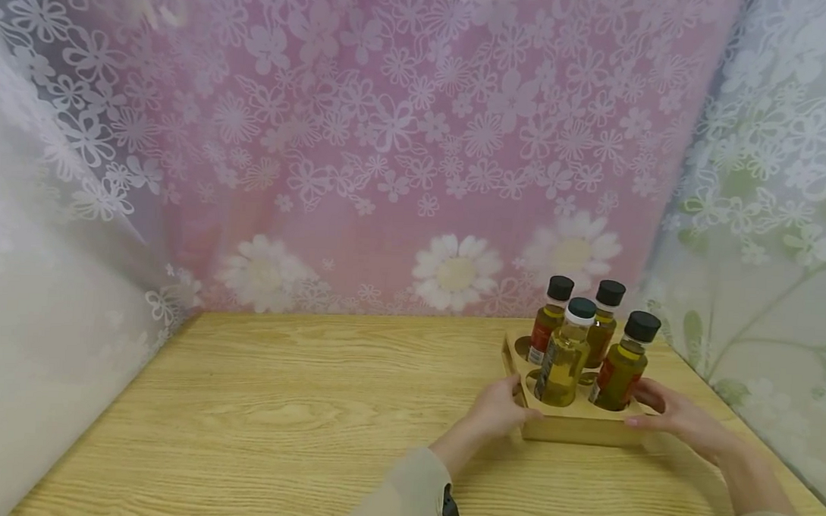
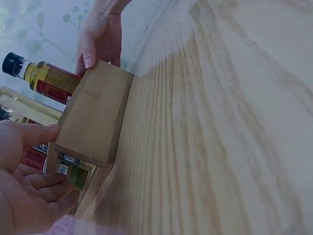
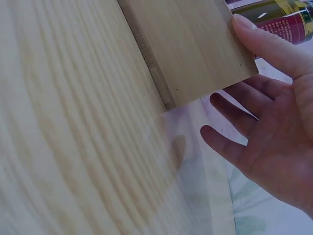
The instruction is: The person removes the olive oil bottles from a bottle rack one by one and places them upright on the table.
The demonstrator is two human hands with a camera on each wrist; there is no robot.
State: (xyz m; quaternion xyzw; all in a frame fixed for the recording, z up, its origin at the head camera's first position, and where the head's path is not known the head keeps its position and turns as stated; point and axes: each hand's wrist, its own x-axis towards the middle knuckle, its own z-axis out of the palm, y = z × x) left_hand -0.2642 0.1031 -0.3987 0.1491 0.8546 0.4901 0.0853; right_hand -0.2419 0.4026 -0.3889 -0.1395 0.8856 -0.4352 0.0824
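Between my left hand (image 1: pixel 498 408) and right hand (image 1: pixel 683 421) I am gripping a pale wooden rack (image 1: pixel 581 430). Its plain front panel (image 2: pixel 95 105) is facing me, running hand to hand; four dark-capped bottles (image 1: pixel 563 369) are standing upright inside. The surface (image 1: pixel 291 413) is extending broadly leftward of both, its side edge passing near my right hand.
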